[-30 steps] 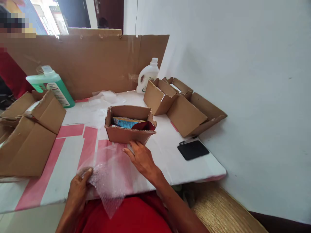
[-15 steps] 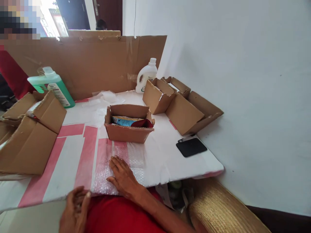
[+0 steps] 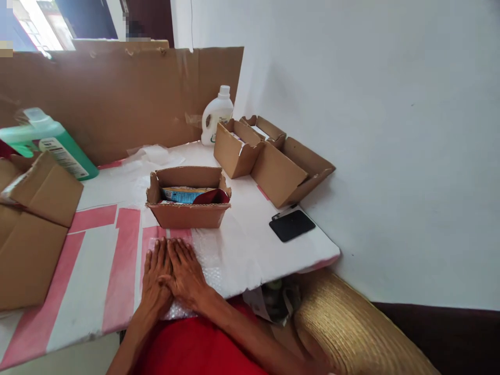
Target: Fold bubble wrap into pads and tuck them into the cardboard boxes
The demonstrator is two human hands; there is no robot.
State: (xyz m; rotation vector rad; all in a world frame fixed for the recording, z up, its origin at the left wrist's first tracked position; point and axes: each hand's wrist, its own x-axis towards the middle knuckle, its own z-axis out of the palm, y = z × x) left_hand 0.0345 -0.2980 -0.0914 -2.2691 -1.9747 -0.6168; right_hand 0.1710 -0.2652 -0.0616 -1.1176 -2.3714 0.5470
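Side by side, my left hand [image 3: 157, 278] and my right hand [image 3: 185, 273] lie flat on a sheet of bubble wrap [image 3: 213, 276] at the table's front edge. Their fingers are stretched out, the thumbs crossing or touching, and neither hand holds anything. Just beyond the fingertips stands an open cardboard box [image 3: 189, 216]. Inside it are a blue-and-yellow packet [image 3: 182, 195] and something dark red [image 3: 213, 196]. The hands cover part of the bubble wrap.
More open cardboard boxes stand at right [image 3: 279, 174] and left [image 3: 29, 255]. A green liquid bottle [image 3: 64, 148] and a white jug [image 3: 219, 117] stand before a cardboard panel [image 3: 128, 99]. A black phone-like slab [image 3: 292, 225] lies right, near a woven roll [image 3: 351, 328].
My left hand has come up from the table's edge onto the bubble wrap beside my right hand. The view has turned to the right.
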